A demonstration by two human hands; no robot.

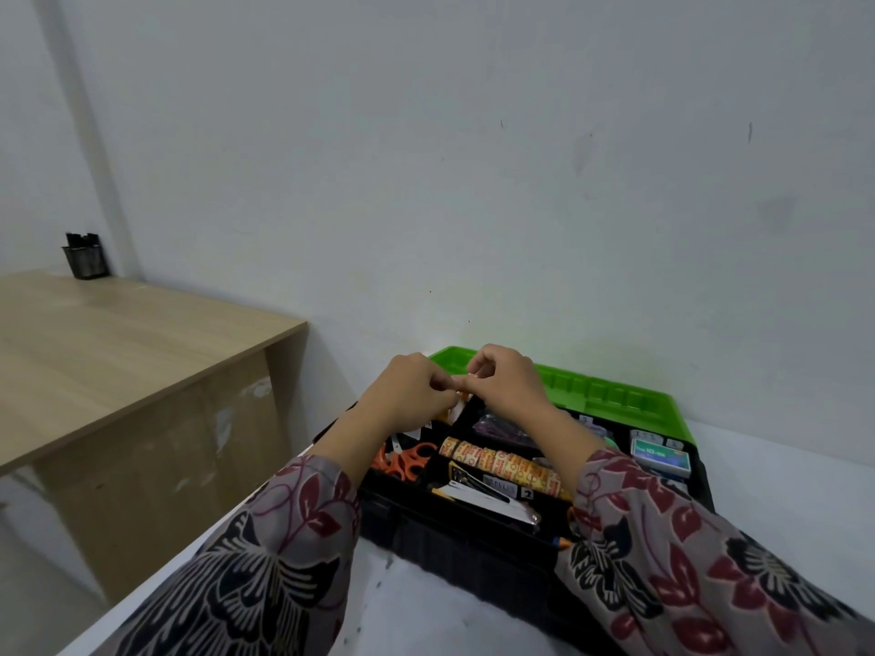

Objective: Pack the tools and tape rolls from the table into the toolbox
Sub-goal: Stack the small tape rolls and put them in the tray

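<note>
One toolbox (426, 527) is lying open on the white tabletop (781, 475), its one green lid (592, 390) leaning back toward the wall (473, 182). Two hands are hovering over the toolbox's far left corner. The left hand (407, 390) and the right hand (506, 385) are meeting fingertip to fingertip with fingers curled, both pinching one small pale-and-orange piece (455, 407); what it is cannot be told.

Inside the toolbox, one row of tape rolls (502, 461) is lying side by side in the middle compartment, packed too tightly to count surely. Orange scissors (407, 461) are sitting in the toolbox's left compartment, whether one pair or two is unclear. One carded pack (492, 497) is lying in the near compartment, one purple bundle (502, 430) in the far one, and one green-labelled box (660, 456) at the toolbox's right end.

Left of the toolbox, one wooden desk (118, 348) is standing, carrying one black holder (85, 260).
</note>
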